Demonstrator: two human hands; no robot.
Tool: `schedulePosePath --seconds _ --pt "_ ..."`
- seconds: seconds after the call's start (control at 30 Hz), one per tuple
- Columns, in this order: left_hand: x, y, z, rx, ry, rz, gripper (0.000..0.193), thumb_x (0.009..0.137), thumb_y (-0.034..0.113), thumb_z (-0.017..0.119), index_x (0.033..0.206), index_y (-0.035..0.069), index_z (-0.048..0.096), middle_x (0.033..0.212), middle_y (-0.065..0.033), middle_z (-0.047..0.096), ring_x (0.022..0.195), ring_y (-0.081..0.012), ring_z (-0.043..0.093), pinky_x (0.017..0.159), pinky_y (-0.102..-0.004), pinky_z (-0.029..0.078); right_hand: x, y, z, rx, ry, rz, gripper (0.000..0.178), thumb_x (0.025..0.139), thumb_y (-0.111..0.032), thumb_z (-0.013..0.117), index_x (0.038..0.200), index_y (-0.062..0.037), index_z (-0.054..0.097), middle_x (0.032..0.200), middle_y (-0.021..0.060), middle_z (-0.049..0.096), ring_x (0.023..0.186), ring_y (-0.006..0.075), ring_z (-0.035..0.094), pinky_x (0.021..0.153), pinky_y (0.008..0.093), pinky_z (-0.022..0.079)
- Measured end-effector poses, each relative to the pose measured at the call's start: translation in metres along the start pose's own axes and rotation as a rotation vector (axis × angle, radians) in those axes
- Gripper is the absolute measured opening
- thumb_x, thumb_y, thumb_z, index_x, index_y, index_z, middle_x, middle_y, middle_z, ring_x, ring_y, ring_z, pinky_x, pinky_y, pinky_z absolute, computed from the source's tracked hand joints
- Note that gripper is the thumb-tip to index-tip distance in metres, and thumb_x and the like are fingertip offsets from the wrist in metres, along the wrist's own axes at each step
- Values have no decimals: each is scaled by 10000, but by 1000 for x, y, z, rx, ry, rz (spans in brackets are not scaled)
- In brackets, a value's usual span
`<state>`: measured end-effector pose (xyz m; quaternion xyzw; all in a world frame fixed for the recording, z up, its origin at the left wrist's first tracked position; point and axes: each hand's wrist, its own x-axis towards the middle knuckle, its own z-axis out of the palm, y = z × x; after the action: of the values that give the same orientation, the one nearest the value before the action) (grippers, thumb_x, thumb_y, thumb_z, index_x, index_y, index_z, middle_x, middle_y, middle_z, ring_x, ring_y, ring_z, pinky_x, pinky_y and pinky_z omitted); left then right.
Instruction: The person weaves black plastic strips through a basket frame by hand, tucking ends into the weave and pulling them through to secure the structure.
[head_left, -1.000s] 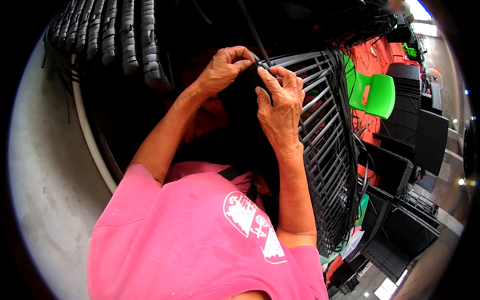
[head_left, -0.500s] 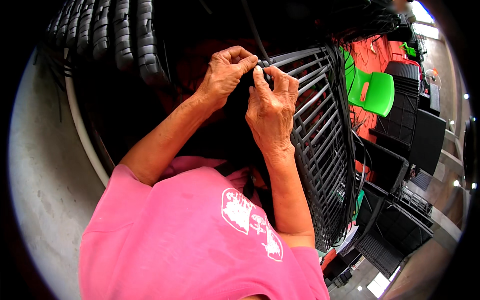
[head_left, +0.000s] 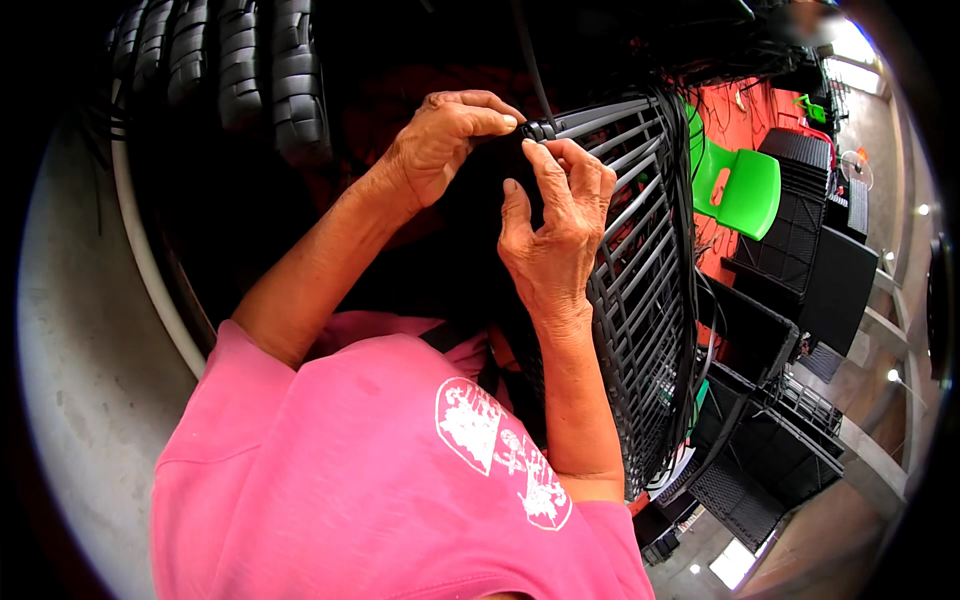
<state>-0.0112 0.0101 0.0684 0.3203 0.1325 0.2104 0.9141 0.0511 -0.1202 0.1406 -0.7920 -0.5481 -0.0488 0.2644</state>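
A black slatted plastic panel [head_left: 640, 260] stands upright in front of me, its bars running toward the right. My left hand [head_left: 440, 145] reaches in from the left and its fingertips pinch the panel's upper left corner [head_left: 538, 130]. My right hand [head_left: 555, 235] is just below and to the right, with thumb and forefinger closed on the same corner. The fingertips of both hands nearly touch there. Any small piece between them is too dark to make out. My pink shirt [head_left: 380, 470] fills the lower part of the view.
A row of black ribbed plastic parts [head_left: 250, 70] hangs at the upper left. A green plastic chair [head_left: 745, 190] stands at the right before red items [head_left: 735, 110]. Black crates [head_left: 810, 260] are stacked below it. Grey concrete floor [head_left: 70, 350] lies at the left.
Both hands stayed on the panel's upper corner. My left fingers slid right onto the corner and my right fingers rose to meet them. The view shifted slightly.
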Motion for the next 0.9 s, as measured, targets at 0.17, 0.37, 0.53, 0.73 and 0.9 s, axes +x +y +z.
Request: schedulePosePath --seconds 0.17,0.37,0.53,0.73,0.9 --pt "3 2 2 94 52 -35 116 785 48 622 880 -4 664 830 -50 640 820 -116 583 796 -242 444 2 -1 1 -26 -3 -17 379 674 -9 658 1047 -38 600 1046 119 527 964 302 471 851 406 396" --pt "4 12 10 262 82 -26 114 733 69 626 821 10 668 670 -4 591 560 -38 469 520 -183 353 4 -2 2 -39 9 -23 357 679 -4 648 1029 -42 594 1024 113 520 943 292 465 834 400 387" --pt "4 13 16 280 130 -15 98 709 73 608 770 18 660 627 20 548 523 -25 409 483 -182 299 4 -1 3 -46 14 -27 356 685 9 642 1033 -45 597 1007 113 518 933 290 465 826 400 388" --pt "5 5 12 227 122 14 109 713 87 605 785 19 651 628 27 537 522 -30 403 483 -185 303 2 -3 5 -39 17 -3 359 685 30 636 1034 -50 601 962 121 516 914 294 466 812 397 395" --pt "-2 16 10 548 34 174 96 744 75 588 795 10 636 748 -18 590 616 -67 493 522 -210 375 4 -7 2 -95 1 -16 384 676 31 639 1047 -56 593 929 125 505 896 308 467 802 397 399"
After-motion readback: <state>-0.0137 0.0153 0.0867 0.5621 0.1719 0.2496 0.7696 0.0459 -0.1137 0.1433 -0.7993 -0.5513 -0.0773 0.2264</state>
